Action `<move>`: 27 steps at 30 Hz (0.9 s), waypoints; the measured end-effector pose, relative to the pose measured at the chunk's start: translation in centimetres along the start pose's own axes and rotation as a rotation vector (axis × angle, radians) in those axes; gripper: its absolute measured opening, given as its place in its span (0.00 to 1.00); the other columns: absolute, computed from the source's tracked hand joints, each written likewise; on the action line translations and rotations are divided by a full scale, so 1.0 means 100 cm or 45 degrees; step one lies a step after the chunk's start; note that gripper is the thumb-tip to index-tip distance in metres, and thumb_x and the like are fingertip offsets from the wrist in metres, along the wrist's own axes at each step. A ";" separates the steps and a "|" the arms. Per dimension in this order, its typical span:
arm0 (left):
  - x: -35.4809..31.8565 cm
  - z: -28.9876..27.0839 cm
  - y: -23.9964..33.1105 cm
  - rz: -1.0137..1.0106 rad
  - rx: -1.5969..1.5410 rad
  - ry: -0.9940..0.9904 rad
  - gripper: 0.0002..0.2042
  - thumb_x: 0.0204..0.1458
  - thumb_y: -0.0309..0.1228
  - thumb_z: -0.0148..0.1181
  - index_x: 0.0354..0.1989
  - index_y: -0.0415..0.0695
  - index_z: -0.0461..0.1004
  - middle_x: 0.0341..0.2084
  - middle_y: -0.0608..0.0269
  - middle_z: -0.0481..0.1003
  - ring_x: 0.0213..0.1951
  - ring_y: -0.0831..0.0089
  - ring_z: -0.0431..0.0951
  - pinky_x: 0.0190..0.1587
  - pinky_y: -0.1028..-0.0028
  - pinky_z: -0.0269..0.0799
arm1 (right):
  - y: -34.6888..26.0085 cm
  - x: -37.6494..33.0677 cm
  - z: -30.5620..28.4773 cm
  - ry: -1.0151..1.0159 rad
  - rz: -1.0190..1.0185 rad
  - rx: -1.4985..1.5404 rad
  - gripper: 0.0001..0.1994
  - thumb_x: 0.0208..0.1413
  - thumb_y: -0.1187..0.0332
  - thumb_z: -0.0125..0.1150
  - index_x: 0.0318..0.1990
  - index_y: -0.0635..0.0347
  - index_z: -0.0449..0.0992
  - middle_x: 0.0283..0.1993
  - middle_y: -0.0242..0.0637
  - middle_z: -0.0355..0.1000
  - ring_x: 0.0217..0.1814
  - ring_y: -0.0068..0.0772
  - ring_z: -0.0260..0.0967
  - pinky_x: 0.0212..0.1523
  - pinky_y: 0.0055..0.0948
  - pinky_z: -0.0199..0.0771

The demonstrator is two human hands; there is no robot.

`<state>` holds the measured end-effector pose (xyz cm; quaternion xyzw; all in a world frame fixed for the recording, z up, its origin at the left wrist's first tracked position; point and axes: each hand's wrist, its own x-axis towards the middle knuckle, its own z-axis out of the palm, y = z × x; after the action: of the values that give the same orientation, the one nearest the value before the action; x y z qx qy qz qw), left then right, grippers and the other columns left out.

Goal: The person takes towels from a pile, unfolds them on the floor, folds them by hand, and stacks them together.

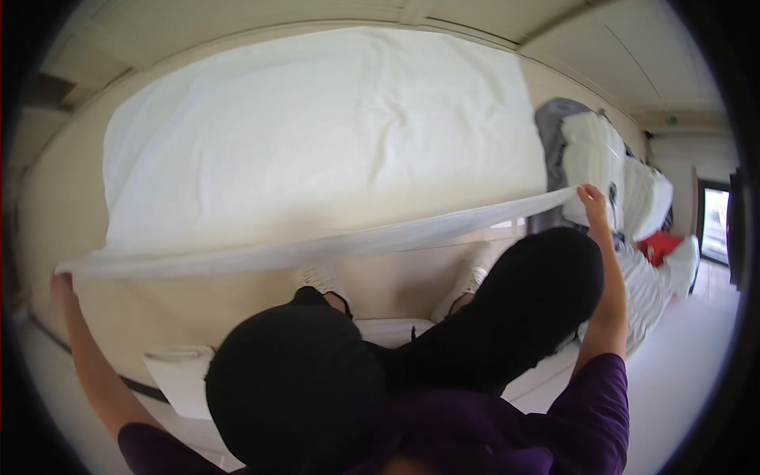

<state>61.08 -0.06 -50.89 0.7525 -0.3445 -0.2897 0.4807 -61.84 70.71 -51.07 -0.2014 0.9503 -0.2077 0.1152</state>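
Observation:
A white bed sheet (pixel 317 150) is stretched out in the air over a bed, its near edge pulled taut between my two hands. My left hand (pixel 62 281) grips the sheet's corner at the far left, arm fully extended. My right hand (pixel 591 198) grips the opposite corner at the right, raised above my black trousers (pixel 522 309). My white shoes (pixel 317 277) stand below the sheet's edge, next to the beige bed base (pixel 237 297).
A grey chair (pixel 554 127) piled with white bedding (pixel 602 158) stands at the right. More white linen and a red item (pixel 657 245) lie beyond it. A folded white cloth (pixel 182 372) lies on the floor at lower left. A doorway (pixel 716 222) is at far right.

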 end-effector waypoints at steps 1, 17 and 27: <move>0.008 0.005 -0.007 0.055 0.020 -0.018 0.15 0.62 0.27 0.48 0.56 0.42 0.74 0.42 0.60 0.78 0.42 0.69 0.81 0.45 0.72 0.80 | -0.005 0.013 0.004 -0.012 -0.023 -0.044 0.13 0.59 0.62 0.65 0.43 0.64 0.82 0.35 0.29 0.76 0.39 0.21 0.70 0.43 0.24 0.69; -0.185 0.280 -0.065 1.203 1.637 -0.655 0.32 0.50 0.26 0.63 0.66 0.42 0.63 0.66 0.44 0.63 0.69 0.49 0.60 0.70 0.59 0.57 | -0.045 0.110 0.156 0.120 -0.587 -0.478 0.26 0.60 0.58 0.63 0.65 0.53 0.69 0.69 0.47 0.64 0.70 0.51 0.60 0.68 0.45 0.60; -0.384 0.318 -0.062 1.082 1.391 -1.020 0.48 0.40 0.17 0.49 0.76 0.59 0.46 0.78 0.66 0.37 0.76 0.44 0.39 0.63 0.33 0.58 | -0.044 -0.087 0.191 -0.395 -1.065 -0.908 0.31 0.65 0.58 0.53 0.75 0.43 0.54 0.79 0.49 0.43 0.81 0.55 0.38 0.73 0.66 0.42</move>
<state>15.35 15.74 -64.38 0.5245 -0.8416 -0.1203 -0.0469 -46.81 64.20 -64.89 -0.6151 0.7729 0.1300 0.0860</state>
